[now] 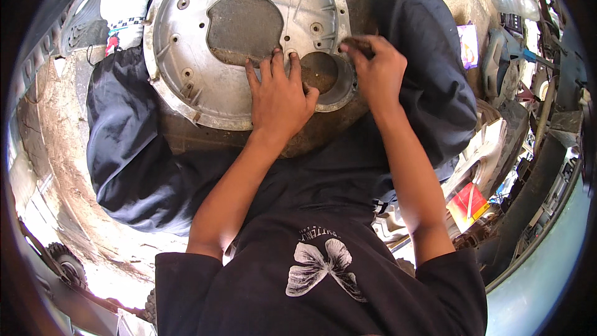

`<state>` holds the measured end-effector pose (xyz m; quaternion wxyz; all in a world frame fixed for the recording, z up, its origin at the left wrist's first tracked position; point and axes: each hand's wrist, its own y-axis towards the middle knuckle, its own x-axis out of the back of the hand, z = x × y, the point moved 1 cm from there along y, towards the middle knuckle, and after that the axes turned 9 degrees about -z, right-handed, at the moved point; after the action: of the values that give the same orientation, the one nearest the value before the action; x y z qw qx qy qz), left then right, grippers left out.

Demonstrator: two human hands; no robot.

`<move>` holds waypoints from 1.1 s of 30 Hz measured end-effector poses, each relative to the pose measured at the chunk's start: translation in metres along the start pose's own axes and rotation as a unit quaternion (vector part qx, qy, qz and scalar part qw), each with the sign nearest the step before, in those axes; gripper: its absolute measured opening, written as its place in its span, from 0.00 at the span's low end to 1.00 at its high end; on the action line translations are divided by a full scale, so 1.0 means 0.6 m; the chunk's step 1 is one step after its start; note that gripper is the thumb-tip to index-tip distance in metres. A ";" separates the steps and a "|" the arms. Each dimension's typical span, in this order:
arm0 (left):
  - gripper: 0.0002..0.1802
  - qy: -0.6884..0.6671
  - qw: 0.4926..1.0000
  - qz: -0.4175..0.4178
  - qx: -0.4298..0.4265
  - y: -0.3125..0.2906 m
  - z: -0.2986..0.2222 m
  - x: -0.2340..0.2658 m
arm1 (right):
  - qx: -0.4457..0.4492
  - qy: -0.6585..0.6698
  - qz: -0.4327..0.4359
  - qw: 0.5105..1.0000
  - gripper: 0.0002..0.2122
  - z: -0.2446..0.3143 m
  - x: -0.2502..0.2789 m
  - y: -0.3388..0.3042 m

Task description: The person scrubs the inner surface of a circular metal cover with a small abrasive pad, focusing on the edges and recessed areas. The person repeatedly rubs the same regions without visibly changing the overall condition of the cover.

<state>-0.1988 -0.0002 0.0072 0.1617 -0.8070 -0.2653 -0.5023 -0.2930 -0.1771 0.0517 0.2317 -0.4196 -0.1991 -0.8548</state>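
Reaching farthest to the left of the left hand, the round metal housing (193,53) lies face up between the person's legs; that far side has no hand on it, so it may be the part most apt to lift or swing. Its irregular central cutout (244,25) sits just beyond the fingertips of the left hand (280,93), which lies spread on the metal, gripping nothing; pressing there with flat fingers should keep the casting from turning. Just right of that hand is the round hole (320,73), which fingers should best keep out of. Past it, the right hand (380,71) has thumb and fingers drawn narrow at the outer rim (344,17); whether they pinch something small, I cannot tell. The step seems to be fine work on that edge: short, light strokes along it would serve best.
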 end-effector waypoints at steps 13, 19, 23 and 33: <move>0.39 0.010 1.000 -0.004 -0.005 0.001 -0.002 -0.004 | -0.010 0.025 -0.019 0.999 0.07 0.000 -0.003 -0.018; 0.39 0.007 1.000 -0.003 -0.004 0.005 -0.003 0.000 | 0.037 -0.026 -0.049 0.998 0.07 -0.007 -0.016 0.006; 0.39 0.014 1.000 -0.006 -0.003 0.003 -0.001 0.000 | -0.009 0.011 -0.038 0.999 0.08 -0.011 -0.009 -0.028; 0.39 0.016 1.000 -0.015 -0.011 -0.001 -0.002 -0.003 | 0.013 0.028 -0.088 0.996 0.08 -0.016 -0.033 -0.017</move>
<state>-0.2006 -0.0008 0.0063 0.1497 -0.7965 -0.2692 -0.5202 -0.2940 -0.1693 0.0288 0.1666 -0.3737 -0.2395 -0.8805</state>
